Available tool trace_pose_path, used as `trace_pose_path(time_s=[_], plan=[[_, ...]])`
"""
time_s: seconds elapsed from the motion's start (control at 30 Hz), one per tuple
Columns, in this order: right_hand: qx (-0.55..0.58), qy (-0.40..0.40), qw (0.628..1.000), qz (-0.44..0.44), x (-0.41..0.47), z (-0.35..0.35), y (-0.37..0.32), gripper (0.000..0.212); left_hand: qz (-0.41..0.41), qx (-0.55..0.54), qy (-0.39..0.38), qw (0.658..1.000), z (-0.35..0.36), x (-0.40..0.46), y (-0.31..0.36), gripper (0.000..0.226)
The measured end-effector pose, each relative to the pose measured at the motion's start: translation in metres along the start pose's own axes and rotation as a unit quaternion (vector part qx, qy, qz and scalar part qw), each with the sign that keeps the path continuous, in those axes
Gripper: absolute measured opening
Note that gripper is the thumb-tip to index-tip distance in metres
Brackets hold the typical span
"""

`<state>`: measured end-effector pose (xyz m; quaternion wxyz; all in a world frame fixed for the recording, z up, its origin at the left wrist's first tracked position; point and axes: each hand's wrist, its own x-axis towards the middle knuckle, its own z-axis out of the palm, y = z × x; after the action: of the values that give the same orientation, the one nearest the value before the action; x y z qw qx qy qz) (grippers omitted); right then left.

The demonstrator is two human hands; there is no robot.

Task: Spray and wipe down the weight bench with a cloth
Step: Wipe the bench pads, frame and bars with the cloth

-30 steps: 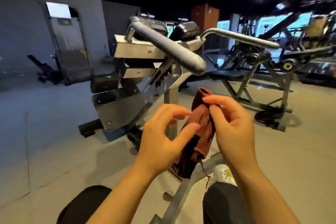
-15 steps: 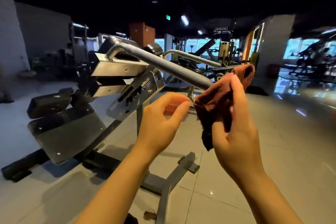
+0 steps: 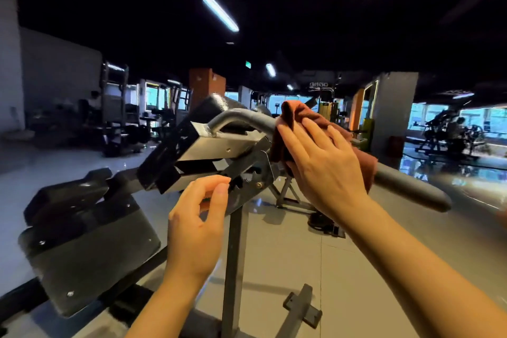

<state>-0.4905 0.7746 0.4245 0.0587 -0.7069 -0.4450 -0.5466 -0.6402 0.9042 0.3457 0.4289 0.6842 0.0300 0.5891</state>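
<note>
A rust-brown cloth (image 3: 290, 115) is draped over the grey handle bar (image 3: 406, 186) of the weight bench machine. My right hand (image 3: 321, 162) lies flat on the cloth with straight fingers, pressing it against the bar. My left hand (image 3: 197, 225) hovers lower, in front of the notched metal adjuster plate (image 3: 247, 173), fingers loosely curled and holding nothing. The black pads (image 3: 82, 250) of the bench sit at the lower left. No spray bottle is in view.
The bench's steel upright post (image 3: 236, 261) and floor foot (image 3: 301, 307) stand on grey tiles. Other gym machines (image 3: 450, 140) and racks (image 3: 115, 107) fill the background. A grey pillar (image 3: 395, 118) rises at the right.
My right hand carried the cloth up and laid it over the handle bar, fingers now flat on it. My left hand let go of the cloth and dropped toward the adjuster plate.
</note>
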Motion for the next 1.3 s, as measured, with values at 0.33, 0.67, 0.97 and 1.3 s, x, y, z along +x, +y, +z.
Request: trace_pose_path(time_s=[0.33, 0.67, 0.97, 1.3], plan=[[-0.126, -0.128, 0.970, -0.166, 0.109, 0.051, -0.070, 0.069, 0.139, 0.181, -0.016, 0.974, -0.028, 0.076, -0.040, 0.037], [-0.119, -0.005, 0.991, -0.062, 0.064, 0.054, -0.045, 0.050, 0.154, 0.179, -0.072, 0.969, -0.030, 0.113, -0.075, 0.052], [-0.147, 0.076, 0.986, 0.034, -0.042, 0.014, -0.004, 0.043, 0.187, 0.021, -0.125, 0.974, 0.003, 0.067, -0.062, 0.040], [-0.131, 0.069, 0.974, 0.173, -0.144, -0.047, 0.030, 0.049, 0.106, -0.106, -0.260, 0.954, 0.054, 0.001, -0.016, 0.032]])
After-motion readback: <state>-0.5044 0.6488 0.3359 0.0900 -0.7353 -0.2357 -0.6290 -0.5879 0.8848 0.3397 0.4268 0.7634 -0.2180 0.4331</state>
